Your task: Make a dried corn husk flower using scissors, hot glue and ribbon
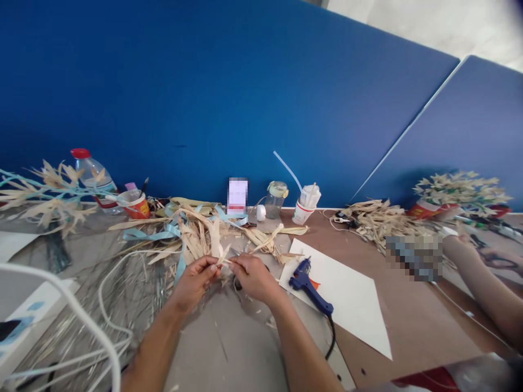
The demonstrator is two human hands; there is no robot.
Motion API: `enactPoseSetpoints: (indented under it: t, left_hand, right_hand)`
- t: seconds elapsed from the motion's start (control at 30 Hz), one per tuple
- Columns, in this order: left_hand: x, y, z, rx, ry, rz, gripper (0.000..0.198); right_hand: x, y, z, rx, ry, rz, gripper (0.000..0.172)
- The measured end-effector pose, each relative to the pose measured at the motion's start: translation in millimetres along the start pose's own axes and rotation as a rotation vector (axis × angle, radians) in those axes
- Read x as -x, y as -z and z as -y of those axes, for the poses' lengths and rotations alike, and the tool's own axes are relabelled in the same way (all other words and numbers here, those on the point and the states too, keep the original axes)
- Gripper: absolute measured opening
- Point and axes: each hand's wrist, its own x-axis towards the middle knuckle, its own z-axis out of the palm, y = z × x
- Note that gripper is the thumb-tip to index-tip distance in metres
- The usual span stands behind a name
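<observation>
Evidently the fineness of the work explains the grip: a thin, straw-coloured strip of dry husk (225, 261) sits between the two hands, just above the near edge of a loose heap of pale, papery husks (194, 234) on the brown-grey table (412, 310). The left hand (199, 276) is closed to a pinch, thumb against forefinger, and the right hand (252, 276) pinches the strip from the other side, so it is probably steadied from both ends. The heap lies just beyond the fingers, presumably for easy reach. To the right, a dark-blue plastic glue gun (304, 281) rests on a white, flat sheet (359, 302), nozzle pointing away and handle towards the person, perhaps to suit the right hand and keep glue off the table. A lit, upright phone (237, 195) faces the person, likely for viewing. Both forearms reach forward and converge, wrists low, backs of the hands largely upward, fingertips nearly meeting.
</observation>
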Motion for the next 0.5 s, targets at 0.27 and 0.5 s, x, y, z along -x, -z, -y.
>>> enactPoseSetpoints:
  t: [0.27, 0.5]
  left_hand:
    - [-2.2, -0.4, 4.9, -0.119, 0.004, 0.039, 0.016]
    - [-2.4, -1.2, 4.7, -0.218, -0.043, 0.106, 0.01]
  right_hand:
    - [0.4, -1.4, 0.3, -0.169, -0.231, -0.006, 0.042]
    - [0.0, 0.5, 0.1, -0.348, -0.274, 0.081, 0.046]
